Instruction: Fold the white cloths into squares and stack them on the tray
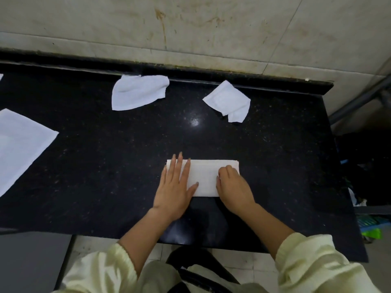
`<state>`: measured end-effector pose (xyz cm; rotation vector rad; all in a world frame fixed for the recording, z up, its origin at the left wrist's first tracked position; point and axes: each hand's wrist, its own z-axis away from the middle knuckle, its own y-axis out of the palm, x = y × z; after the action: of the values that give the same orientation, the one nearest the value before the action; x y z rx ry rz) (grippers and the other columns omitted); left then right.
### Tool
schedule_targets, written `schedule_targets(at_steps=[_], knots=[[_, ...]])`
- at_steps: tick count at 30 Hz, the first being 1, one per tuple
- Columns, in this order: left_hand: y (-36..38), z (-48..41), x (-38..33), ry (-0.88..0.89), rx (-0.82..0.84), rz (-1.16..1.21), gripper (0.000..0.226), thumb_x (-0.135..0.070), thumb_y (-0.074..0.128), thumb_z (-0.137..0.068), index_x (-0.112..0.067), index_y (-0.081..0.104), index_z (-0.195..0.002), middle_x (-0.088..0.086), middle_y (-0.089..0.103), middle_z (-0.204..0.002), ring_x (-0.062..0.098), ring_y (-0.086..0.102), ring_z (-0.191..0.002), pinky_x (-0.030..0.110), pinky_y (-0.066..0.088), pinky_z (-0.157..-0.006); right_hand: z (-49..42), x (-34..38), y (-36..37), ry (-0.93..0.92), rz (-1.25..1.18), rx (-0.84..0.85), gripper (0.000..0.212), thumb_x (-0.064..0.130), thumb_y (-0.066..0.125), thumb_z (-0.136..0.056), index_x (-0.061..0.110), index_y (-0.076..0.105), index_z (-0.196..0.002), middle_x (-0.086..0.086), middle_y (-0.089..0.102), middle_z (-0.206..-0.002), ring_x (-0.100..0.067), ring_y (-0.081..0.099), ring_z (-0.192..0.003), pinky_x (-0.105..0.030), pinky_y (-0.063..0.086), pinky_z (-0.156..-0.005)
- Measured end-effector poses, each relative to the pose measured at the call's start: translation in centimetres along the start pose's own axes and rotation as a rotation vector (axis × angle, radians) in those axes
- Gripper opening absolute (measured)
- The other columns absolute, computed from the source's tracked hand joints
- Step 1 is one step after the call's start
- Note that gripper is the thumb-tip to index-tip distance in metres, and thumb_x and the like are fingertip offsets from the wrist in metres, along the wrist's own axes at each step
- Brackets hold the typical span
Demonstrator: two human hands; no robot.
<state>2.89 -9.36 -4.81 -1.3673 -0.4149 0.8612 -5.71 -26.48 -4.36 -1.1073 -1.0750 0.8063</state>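
The left hand [175, 185] lies flat on the folded cloth [204, 178], right hand [232, 187] gripping its end.

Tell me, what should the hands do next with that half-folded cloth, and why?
Probably the right hand should lift the end it grips and bring it over to the left hand, halving the folded cloth. It is a long rectangle, not a square, and the left hand lies flat on the other end, pinning it to the black counter.
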Motion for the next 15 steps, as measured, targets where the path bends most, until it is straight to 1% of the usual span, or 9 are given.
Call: schedule_targets(at_steps=[2,3,6,7,9,10,12,13,15], knots=[[1.1,0.6,0.6,-0.077,0.133,0.001,0.094,-0.067,-0.033,-0.072,-0.014,-0.021,-0.149,0.006,-0.034,-0.153,0.022,-0.025,-0.144,0.044,-0.005,-0.121,0.7,-0.9,0.7,-0.036,0.115,0.015,0.03,0.003,0.079,-0.067,0.011,0.055,-0.082,-0.004,0.055,-0.075,-0.02,0.053,-0.06,-0.027,0.035,-0.048],[1.4,1.0,1.1,-0.103,0.16,-0.004,0.096,-0.067,-0.039,-0.066,-0.016,-0.028,-0.147,0.003,-0.041,-0.149,0.021,-0.03,-0.142,0.043,-0.011,-0.119,1.0,-1.4,0.6,-0.027,0.148,0.039,0.032,0.004,0.078,-0.067,0.012,0.055,-0.088,-0.004,0.055,-0.078,-0.02,0.053,-0.064,-0.027,0.036,-0.051],[1.5,1.5,2.0,-0.122,0.188,-0.008,0.087,-0.07,-0.026,-0.073,-0.021,-0.033,-0.145,-0.002,-0.043,-0.149,0.019,-0.034,-0.14,0.042,-0.018,-0.115,1.7,-2.8,0.4,-0.025,0.227,0.101,0.038,0.006,0.054,-0.084,0.013,0.046,-0.121,-0.006,0.053,-0.108,-0.023,0.051,-0.093,-0.032,0.039,-0.074],[1.3,1.5,2.1,-0.128,0.198,0.001,0.084,-0.069,-0.019,-0.078,-0.021,-0.033,-0.145,-0.003,-0.042,-0.149,0.019,-0.034,-0.14,0.042,-0.018,-0.115,1.8,-2.9,0.3,-0.028,0.233,0.097,0.04,0.007,0.048,-0.088,0.014,0.041,-0.126,-0.006,0.05,-0.114,-0.023,0.048,-0.099,-0.033,0.038,-0.079],[1.2,1.5,1.9,-0.133,0.203,0.01,0.082,-0.069,-0.009,-0.082,-0.022,-0.033,-0.144,-0.004,-0.042,-0.149,0.019,-0.034,-0.14,0.042,-0.018,-0.116,1.8,-2.8,0.2,0.008,0.194,0.094,0.034,0.01,0.044,-0.092,0.016,0.039,-0.126,-0.004,0.048,-0.117,-0.022,0.046,-0.102,-0.032,0.039,-0.083],[1.1,1.5,1.9,-0.133,0.198,0.014,0.081,-0.068,-0.006,-0.084,-0.021,-0.032,-0.145,-0.004,-0.042,-0.149,0.019,-0.033,-0.141,0.042,-0.017,-0.116,1.8,-2.5,0.2,0.075,0.119,0.071,0.027,0.014,0.044,-0.096,0.016,0.041,-0.122,-0.004,0.048,-0.116,-0.021,0.046,-0.102,-0.033,0.04,-0.084],[0.8,2.1,1.8,-0.142,0.159,0.047,0.078,-0.064,0.006,-0.091,-0.02,-0.026,-0.148,-0.001,-0.034,-0.154,0.02,-0.025,-0.145,0.041,-0.013,-0.118,1.7,-2.0,-0.5,0.293,-0.142,0.01,0.02,0.024,0.045,-0.099,0.012,0.047,-0.115,-0.005,0.049,-0.115,-0.021,0.047,-0.103,-0.035,0.044,-0.087],[0.6,2.5,1.8,-0.153,0.116,0.073,0.076,-0.059,0.014,-0.096,-0.019,-0.019,-0.151,0.003,-0.024,-0.159,0.022,-0.016,-0.148,0.04,-0.007,-0.119,1.7,-2.0,-0.7,0.396,-0.277,-0.032,0.022,0.026,0.049,-0.098,0.01,0.048,-0.114,-0.006,0.049,-0.116,-0.021,0.048,-0.105,-0.037,0.046,-0.089],[0.2,3.3,1.7,-0.2,-0.012,0.139,0.068,-0.049,0.031,-0.1,-0.017,0.005,-0.154,0.01,0.01,-0.159,0.026,0.014,-0.144,0.038,0.014,-0.118,1.8,-1.9,-1.2,0.528,-0.413,-0.079,0.028,0.026,0.057,-0.094,0.008,0.048,-0.113,-0.007,0.047,-0.117,-0.023,0.051,-0.106,-0.037,0.047,-0.089]])
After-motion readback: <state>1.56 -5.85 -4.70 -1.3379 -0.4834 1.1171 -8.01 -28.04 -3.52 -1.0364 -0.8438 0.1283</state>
